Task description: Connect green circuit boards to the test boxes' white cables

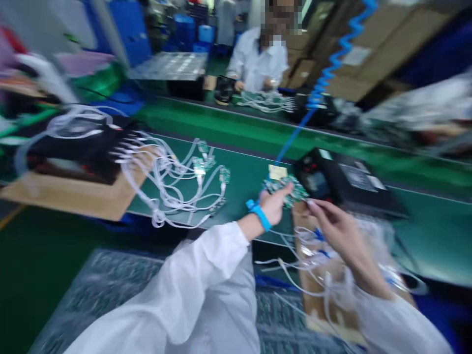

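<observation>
The green desk (236, 177) fills most of the view, and a co-worker (260, 59) in a white coat sits on its far side. On the left, a big bundle of white cables (169, 182) spreads over the desk, ending in small boards. On the right stands a black tester (342, 184), with a blue coiled hose (332, 59) hanging above it.

Our left hand (275, 204) has its grip closed on a small green board (289, 191), just in front of the tester. Our right hand (337, 223) is beside the board; the picture is too blurred to tell if its grip is closed or not.

We think the board could slip or twist, because only the fingertips hold it. The loose wires (313, 265) under our hands may also catch on it.

The board's long axis seems to run left to right, but the blur hides which end points to the tester.
</observation>
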`<act>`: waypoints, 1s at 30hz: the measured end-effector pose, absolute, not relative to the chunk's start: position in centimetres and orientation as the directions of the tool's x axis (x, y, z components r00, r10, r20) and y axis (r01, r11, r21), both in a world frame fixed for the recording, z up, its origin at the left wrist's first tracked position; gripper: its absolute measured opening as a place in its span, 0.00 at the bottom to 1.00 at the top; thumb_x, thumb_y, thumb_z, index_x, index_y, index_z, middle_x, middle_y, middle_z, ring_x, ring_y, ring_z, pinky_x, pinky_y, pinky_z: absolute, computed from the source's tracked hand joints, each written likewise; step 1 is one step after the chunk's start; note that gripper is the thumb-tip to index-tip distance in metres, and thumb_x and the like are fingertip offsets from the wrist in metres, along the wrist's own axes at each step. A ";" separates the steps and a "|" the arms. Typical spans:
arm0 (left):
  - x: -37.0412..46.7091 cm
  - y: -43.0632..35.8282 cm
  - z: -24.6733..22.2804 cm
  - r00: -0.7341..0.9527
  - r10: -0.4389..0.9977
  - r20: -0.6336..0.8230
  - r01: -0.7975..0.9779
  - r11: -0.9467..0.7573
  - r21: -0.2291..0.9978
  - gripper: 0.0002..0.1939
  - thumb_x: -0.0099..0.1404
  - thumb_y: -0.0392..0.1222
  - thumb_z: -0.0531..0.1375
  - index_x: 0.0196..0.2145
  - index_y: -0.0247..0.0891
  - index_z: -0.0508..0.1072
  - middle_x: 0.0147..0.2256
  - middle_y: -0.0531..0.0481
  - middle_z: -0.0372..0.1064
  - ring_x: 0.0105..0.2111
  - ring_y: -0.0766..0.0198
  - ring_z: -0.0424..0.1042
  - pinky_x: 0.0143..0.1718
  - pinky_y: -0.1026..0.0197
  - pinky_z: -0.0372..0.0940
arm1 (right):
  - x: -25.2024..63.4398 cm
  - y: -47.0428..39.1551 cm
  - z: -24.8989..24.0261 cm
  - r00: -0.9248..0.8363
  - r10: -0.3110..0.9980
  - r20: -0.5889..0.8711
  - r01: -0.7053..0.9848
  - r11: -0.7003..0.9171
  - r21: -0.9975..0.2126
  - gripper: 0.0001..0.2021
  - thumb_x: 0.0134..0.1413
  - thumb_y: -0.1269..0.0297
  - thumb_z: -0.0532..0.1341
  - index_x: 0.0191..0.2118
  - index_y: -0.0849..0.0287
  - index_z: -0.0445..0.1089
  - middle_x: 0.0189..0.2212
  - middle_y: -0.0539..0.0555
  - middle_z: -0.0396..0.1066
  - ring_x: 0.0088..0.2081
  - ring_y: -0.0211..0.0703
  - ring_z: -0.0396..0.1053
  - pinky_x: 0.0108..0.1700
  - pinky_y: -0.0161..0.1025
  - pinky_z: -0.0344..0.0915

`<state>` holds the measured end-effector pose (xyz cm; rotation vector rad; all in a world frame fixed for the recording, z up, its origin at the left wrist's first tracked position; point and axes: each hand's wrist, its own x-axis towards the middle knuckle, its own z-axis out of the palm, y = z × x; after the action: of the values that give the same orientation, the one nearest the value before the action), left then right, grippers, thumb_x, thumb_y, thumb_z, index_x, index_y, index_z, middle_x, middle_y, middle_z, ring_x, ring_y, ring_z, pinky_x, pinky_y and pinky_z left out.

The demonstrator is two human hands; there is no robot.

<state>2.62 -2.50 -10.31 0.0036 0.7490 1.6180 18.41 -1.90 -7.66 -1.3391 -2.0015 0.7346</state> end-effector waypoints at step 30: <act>3.5 -3.5 -9.1 -0.216 0.886 -0.411 -0.860 0.026 0.509 0.20 0.50 0.39 0.78 0.39 0.35 0.79 0.42 0.46 0.80 0.46 0.55 0.79 0.52 0.54 0.72 | 19.2 -2.9 -7.9 -0.320 0.941 0.112 0.391 0.239 -0.889 0.18 0.65 0.53 0.64 0.53 0.58 0.80 0.31 0.54 0.80 0.35 0.42 0.77 0.43 0.42 0.75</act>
<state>3.52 -3.48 -9.06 0.0418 0.7999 1.6001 19.21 -2.91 -7.92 -1.2225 -1.8377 1.0362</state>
